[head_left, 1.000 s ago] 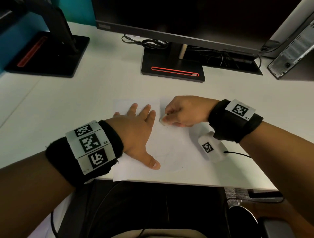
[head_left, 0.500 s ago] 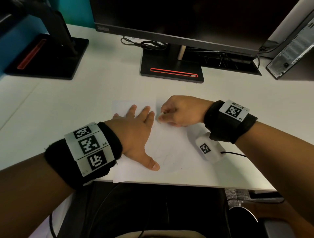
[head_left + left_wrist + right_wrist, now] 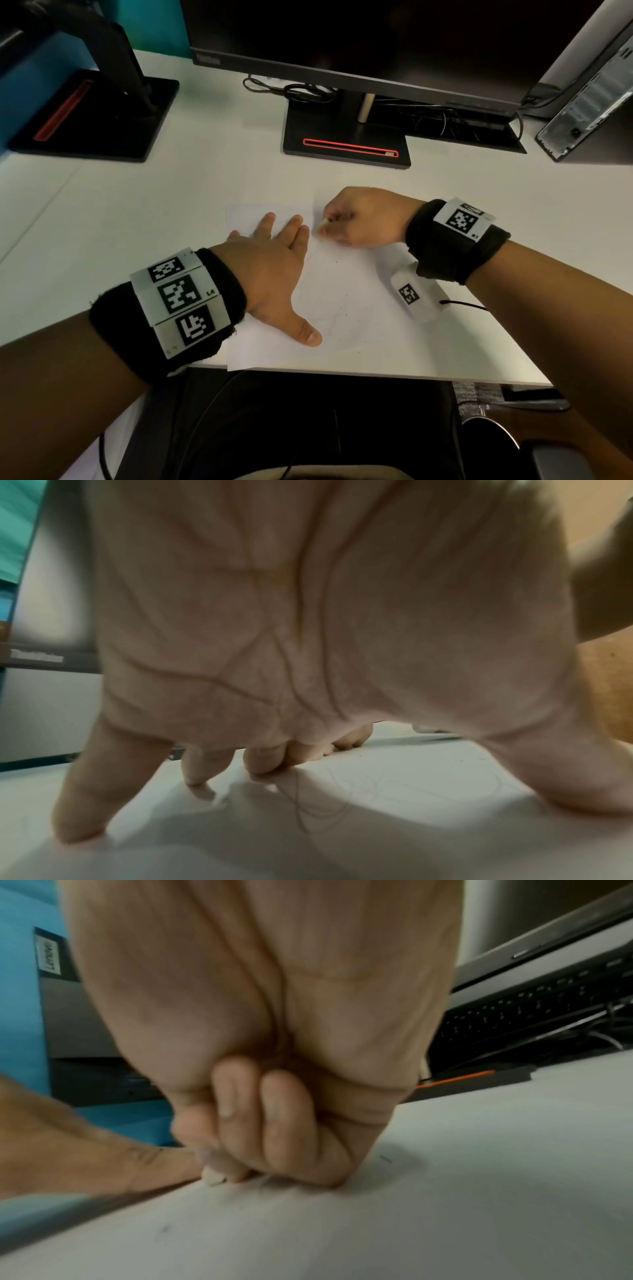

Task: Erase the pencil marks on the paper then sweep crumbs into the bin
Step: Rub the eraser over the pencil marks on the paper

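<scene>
White paper flat at desk's 6 o'clock edge, faint pencil marks mid-sheet. Small white eraser touching paper's 12 o'clock part.

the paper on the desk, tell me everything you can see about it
The paper is a plain white sheet lying flat on the white desk, its near edge at the desk's front edge. Faint pencil marks loop across its middle, with a few dark specks scattered around them. The left hand presses on its left half with fingers spread, and the right hand pinches a small pale eraser near its far edge. A white tagged device sits over its right side.
</scene>
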Motion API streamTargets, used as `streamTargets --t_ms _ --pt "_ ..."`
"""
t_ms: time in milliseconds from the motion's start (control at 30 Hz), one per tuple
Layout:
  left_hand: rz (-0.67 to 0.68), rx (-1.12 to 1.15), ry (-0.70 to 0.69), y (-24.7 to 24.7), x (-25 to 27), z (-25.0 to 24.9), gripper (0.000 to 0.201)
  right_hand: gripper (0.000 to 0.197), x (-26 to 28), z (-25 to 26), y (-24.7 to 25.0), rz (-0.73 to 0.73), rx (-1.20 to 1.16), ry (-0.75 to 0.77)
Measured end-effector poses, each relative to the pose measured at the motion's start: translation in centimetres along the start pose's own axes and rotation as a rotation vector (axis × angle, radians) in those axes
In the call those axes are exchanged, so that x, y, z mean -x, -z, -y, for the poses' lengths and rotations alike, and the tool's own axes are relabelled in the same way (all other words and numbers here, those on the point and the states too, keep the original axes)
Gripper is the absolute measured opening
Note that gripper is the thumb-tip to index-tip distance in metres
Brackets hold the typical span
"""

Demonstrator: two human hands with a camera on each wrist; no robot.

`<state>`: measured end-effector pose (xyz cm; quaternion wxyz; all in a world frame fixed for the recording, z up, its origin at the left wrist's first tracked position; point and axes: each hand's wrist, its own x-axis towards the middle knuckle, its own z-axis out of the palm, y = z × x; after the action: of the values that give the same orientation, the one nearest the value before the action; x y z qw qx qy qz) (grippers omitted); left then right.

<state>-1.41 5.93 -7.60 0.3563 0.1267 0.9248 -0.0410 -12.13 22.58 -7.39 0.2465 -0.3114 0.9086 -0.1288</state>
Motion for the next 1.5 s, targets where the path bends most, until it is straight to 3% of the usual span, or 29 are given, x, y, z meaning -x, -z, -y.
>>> streamTargets --t_ms 67,200,333,467,600,733,867,1033,1133,1300,1433,1500 --pt "0.0 -0.004 0.001 0.0 0.0 0.1 0.156 0.04 0.2 -0.1 0.2 0.069 -0.075 -0.035" --pt "0.005 -0.002 0.001 0.0 0.1 0.1 0.156 0.041 -0.5 -0.4 0.8 -0.023 -0.055 -0.07" --pt "0.005 0.002 -0.003 0.0 0.1 0.1 0.155 0.038 -0.4 -0.4 0.6 0.074 -0.149 -0.078" --pt "-0.002 -0.01 -0.002 0.1 0.2 0.0 0.155 0.039 -0.7 -0.3 0.9 -0.027 -0.08 -0.089" --pt "0.001 -0.01 -0.001 0.1 0.2 0.0 0.155 0.038 -0.3 -0.4 0.6 0.095 -0.18 -0.077" --pt "0.001 -0.014 -0.001 0.1 0.2 0.0 0.154 0.038 -0.9 -0.5 1.1 -0.045 -0.105 -0.1" --pt "0.004 -0.016 -0.001 0.1 0.2 0.0 0.154 0.038 -0.7 -0.1 0.6 0.081 -0.164 -0.069" --pt "0.001 -0.01 -0.002 0.1 0.3 0.0 0.154 0.04 -1.3 0.2 0.7 -0.041 -0.074 -0.074" --pt "0.001 -0.009 -0.002 0.1 0.3 0.0 0.153 0.037 -0.9 0.3 0.4 0.074 -0.144 -0.054" --pt "-0.003 0.0 0.001 0.1 0.3 0.0 0.155 0.04 -1.4 0.2 0.7 -0.057 -0.054 -0.077" --pt "-0.011 0.01 -0.003 0.0 0.3 0.1 0.155 0.037 -0.9 0.1 0.5 0.082 -0.165 -0.081" --pt "-0.012 0.013 -0.002 -0.1 0.3 0.1 0.155 0.037 -1.2 -0.3 1.1 0.027 -0.173 -0.129"
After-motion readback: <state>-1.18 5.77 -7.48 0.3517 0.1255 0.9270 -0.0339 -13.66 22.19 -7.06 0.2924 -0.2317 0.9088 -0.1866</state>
